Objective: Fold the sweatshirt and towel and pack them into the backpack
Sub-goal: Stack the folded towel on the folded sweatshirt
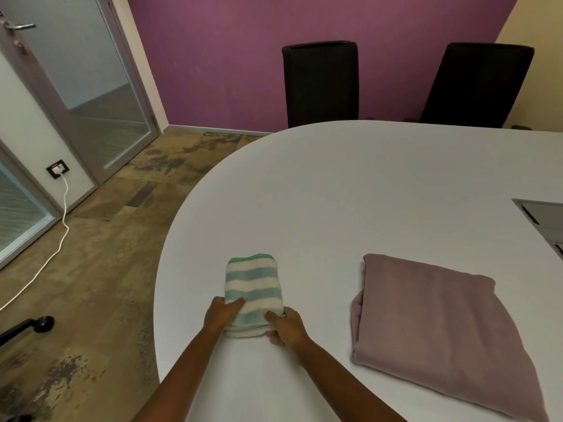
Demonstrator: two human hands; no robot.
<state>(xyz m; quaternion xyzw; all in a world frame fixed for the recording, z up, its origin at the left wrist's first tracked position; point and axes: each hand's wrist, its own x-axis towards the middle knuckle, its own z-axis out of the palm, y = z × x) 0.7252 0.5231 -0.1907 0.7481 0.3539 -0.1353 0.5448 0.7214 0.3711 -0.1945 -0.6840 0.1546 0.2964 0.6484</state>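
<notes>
A folded towel (253,286) with green and white stripes lies near the front of the white table (350,190). My left hand (221,313) grips its near left corner, thumb on top. At the near right corner my right hand (288,328) pinches the stacked layers, thumb on top and fingers below. A folded mauve sweatshirt (438,327) lies flat on the table to the right, apart from the towel. No backpack is in view.
Two black chairs (320,83) (478,83) stand behind the table against the purple wall. A grey panel (542,220) is set into the table at the right edge. On the left are a glass door (91,86) and a white cable (58,239) on the floor.
</notes>
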